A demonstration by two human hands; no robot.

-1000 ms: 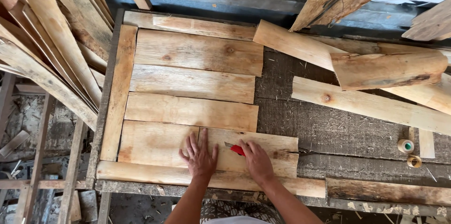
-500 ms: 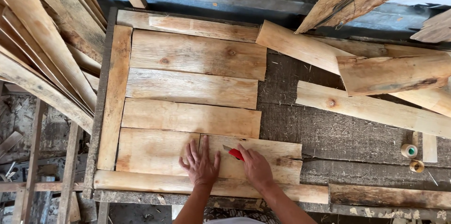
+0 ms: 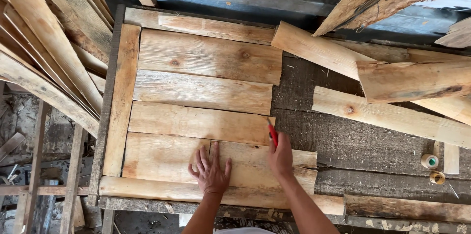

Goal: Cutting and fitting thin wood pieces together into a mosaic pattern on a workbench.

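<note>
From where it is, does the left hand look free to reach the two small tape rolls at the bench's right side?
Probably not easily: the left hand lies flat on a plank, and the right hand with the red pencil sits between it and the tape rolls.

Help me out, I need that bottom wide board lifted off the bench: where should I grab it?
Judging by its pose, take the wide board by its right end, coming from the right. That end juts past the boards above it, so fingers could wrap it; the left hand presses its middle flat.

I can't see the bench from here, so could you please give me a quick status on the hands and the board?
Left hand flat on bottom board. Right hand holds red pencil, tip at board's right end. Nothing in the way.
</note>
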